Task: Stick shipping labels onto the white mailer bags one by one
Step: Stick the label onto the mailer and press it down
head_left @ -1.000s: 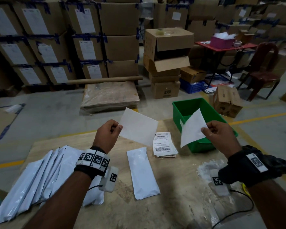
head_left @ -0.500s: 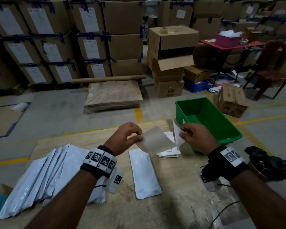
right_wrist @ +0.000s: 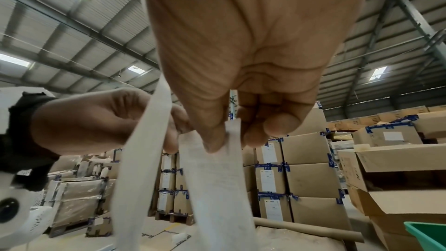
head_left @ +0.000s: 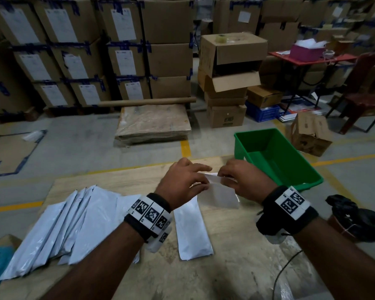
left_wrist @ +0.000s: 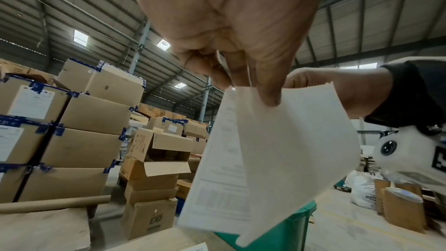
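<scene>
My left hand (head_left: 200, 177) and right hand (head_left: 222, 176) meet above the far end of a single white mailer bag (head_left: 193, 230) lying on the wooden table (head_left: 225, 267). Between them hang two white sheets (head_left: 219, 197). In the left wrist view my left hand (left_wrist: 253, 91) pinches the top edge of a plain white sheet (left_wrist: 301, 150), with a faintly printed label (left_wrist: 217, 169) beside it. In the right wrist view my right hand (right_wrist: 226, 140) pinches the printed label (right_wrist: 217, 178) at its top edge. A fanned stack of white mailer bags (head_left: 74, 224) lies at the left.
A green plastic bin (head_left: 258, 132) stands at the table's far right corner. A black bag (head_left: 355, 219) sits right of the table and a thin cable (head_left: 284, 267) trails near the front right. Stacked cardboard boxes (head_left: 225, 83) fill the floor beyond.
My hands held the two sheets apart and raised a second ago. They have come together and lowered over the single mailer bag, with the sheets now side by side.
</scene>
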{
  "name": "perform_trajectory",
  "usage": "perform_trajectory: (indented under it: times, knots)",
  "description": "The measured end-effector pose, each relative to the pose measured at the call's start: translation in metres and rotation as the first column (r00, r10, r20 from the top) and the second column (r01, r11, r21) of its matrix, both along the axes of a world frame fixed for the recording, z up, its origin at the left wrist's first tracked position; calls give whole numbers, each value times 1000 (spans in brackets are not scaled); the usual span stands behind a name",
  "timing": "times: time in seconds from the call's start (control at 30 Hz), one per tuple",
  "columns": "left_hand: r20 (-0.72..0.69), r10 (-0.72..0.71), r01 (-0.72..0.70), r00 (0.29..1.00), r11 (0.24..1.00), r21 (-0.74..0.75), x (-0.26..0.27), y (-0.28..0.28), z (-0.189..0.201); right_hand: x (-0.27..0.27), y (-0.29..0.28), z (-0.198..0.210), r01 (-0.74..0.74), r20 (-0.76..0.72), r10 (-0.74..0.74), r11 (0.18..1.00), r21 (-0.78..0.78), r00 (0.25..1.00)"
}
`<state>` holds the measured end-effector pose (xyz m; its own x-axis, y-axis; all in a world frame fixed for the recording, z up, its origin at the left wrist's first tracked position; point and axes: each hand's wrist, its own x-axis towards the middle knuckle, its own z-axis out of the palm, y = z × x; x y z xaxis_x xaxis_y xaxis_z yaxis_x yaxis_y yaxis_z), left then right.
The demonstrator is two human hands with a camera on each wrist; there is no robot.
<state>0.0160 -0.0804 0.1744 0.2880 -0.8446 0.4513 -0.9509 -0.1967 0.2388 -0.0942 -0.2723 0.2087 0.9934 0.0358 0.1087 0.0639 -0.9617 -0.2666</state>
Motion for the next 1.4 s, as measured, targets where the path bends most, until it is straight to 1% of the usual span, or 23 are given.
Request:
perform_trajectory:
  times: [0.13, 0.27, 0.37, 0.47, 0.57, 0.6, 0.7, 0.8, 0.87, 0.97, 1.07, 1.17, 1.27, 1.33, 1.4]
  knots:
    - [14, 15, -14, 1000, 1000, -12, 4, -1, -3, -1, 0, -1, -8, 30, 8, 1000, 8, 1000]
    - [-3, 44, -44, 999, 999, -27, 4, -2, -1, -3, -3, -3, -22, 34, 20, 998, 56, 999]
    - [9, 95, -95, 995, 995, -25, 10, 1, 1, -8, -8, 3, -7, 43, 0, 990, 144, 999]
    - [-15, 158, -158, 987, 987, -19, 20, 5, 3, -15, -14, 12, 49, 121, -78, 974, 221, 990]
    - [-34, 179, -180, 983, 984, -8, 23, 4, 5, -17, -11, 9, 13, 149, -57, 961, 276, 987]
    - [-37, 181, -181, 983, 983, -2, 22, 2, 6, -16, -10, 6, 9, 147, -52, 960, 280, 988]
    - [-48, 177, -177, 983, 984, 11, 18, -3, 5, -11, -8, -7, 27, 160, -65, 974, 225, 985]
    - [-70, 208, -204, 976, 978, 49, 17, -5, 2, -10, -13, -11, 52, 172, -98, 967, 251, 980]
    - [-77, 243, -239, 967, 969, 57, 20, -6, -1, -14, -23, -10, 97, 151, -144, 954, 285, 978]
    - [-92, 252, -248, 963, 968, 45, 25, -13, -4, -23, -54, -12, 226, 103, -270, 921, 316, 957]
    - [-109, 266, -259, 958, 963, 74, 24, -28, -7, -31, -92, -18, 351, 93, -399, 877, 327, 912]
    - [-144, 304, -294, 942, 952, 88, 26, -46, -13, -37, -126, -22, 439, 83, -494, 827, 350, 865]
    - [-195, 328, -321, 924, 945, 67, 30, -63, -16, -46, -160, -27, 483, 63, -554, 771, 416, 830]
    - [-190, 333, -325, 924, 943, 73, 32, -73, -17, -51, -176, -31, 494, 63, -584, 735, 464, 810]
    - [-180, 333, -322, 926, 943, 88, 33, -83, -21, -52, -187, -37, 514, 76, -612, 719, 467, 787]
